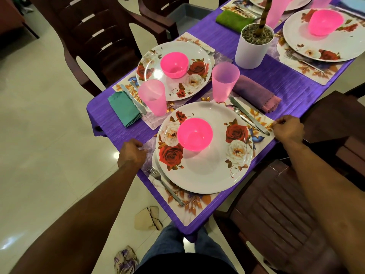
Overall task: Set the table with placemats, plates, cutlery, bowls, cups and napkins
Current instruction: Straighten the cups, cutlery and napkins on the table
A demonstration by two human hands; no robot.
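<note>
The near floral placemat (197,202) carries a rose-patterned plate (205,175) with a pink bowl (194,134) in it. A fork (166,184) lies left of the plate, a knife (249,115) and spoon (240,113) right of it. My left hand (132,154) grips the placemat's left corner. My right hand (288,130) pinches its right corner. A pink cup (224,82) and a purple napkin (256,93) stand beyond the mat.
A second setting at the far left has a plate (177,82), pink bowl (173,65), pink cup (153,96), teal napkin (124,108). A white plant pot (251,50) stands mid-table. Dark chairs (276,224) flank the purple-clothed table (276,76). More settings lie at the far right.
</note>
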